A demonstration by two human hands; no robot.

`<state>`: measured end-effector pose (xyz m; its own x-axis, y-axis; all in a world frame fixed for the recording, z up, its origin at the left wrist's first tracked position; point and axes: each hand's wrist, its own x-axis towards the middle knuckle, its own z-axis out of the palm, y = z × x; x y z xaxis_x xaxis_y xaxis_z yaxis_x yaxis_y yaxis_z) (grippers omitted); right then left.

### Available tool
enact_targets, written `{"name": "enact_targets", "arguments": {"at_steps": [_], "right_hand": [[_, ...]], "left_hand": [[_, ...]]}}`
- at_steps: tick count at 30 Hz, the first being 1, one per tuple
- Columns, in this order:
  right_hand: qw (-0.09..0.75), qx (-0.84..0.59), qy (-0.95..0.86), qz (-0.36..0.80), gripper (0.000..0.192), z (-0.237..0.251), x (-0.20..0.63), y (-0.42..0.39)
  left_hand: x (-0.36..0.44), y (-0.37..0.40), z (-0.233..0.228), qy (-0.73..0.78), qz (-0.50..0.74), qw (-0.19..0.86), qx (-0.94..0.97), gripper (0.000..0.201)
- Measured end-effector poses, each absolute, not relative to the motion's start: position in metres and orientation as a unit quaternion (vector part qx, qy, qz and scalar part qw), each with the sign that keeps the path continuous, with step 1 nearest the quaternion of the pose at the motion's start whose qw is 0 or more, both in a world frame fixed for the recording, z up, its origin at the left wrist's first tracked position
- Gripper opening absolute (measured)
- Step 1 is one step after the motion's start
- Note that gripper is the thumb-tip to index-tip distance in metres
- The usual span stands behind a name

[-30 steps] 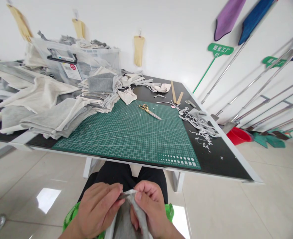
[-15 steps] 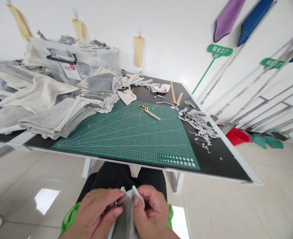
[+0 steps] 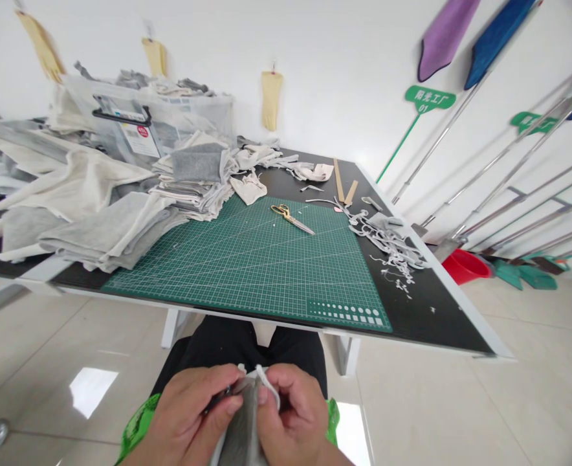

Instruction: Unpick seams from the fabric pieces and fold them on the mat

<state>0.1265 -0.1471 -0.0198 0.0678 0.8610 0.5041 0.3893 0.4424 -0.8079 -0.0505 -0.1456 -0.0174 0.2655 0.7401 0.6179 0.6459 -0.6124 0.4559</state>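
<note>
Both of my hands are low in my lap, below the table's front edge. My left hand (image 3: pixel 186 417) pinches the top edge of a piece of grey fabric (image 3: pixel 240 433) and seems to hold a small dark tool against it. My right hand (image 3: pixel 290 417) grips the same fabric from the right, its thumb and forefinger holding a thin white strip at the cloth's upper edge. The fabric hangs down between my two hands and runs out of the bottom of the view.
A green cutting mat (image 3: pixel 261 259) covers the black table (image 3: pixel 441 317). Gold-handled scissors (image 3: pixel 290 217) lie on its far side, wooden rulers (image 3: pixel 341 184) beyond. Stacks of grey and cream cloth (image 3: pixel 116 220) fill the left; white scraps (image 3: pixel 393 249) lie right. A red bucket (image 3: pixel 465 265) stands on the floor.
My hands have drawn slightly lower and closer together on the fabric. My right hand's fingers have curled tighter around the white edge strip. Nothing on the table has moved.
</note>
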Motion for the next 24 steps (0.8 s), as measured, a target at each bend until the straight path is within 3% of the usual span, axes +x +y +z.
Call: {"name": "enact_targets", "arguments": {"at_steps": [17, 24], "right_hand": [[0.552, -0.453, -0.667, 0.212, 0.007, -0.020, 0.125, -0.148], [0.560, -0.449, -0.669, 0.194, 0.008, -0.020, 0.125, -0.148]], "left_hand": [[-0.044, -0.148, -0.019, 0.446, 0.435, 0.072, 0.779, 0.029], [-0.040, -0.146, -0.015, 0.423, 0.446, 0.076, 0.785, 0.019]]}}
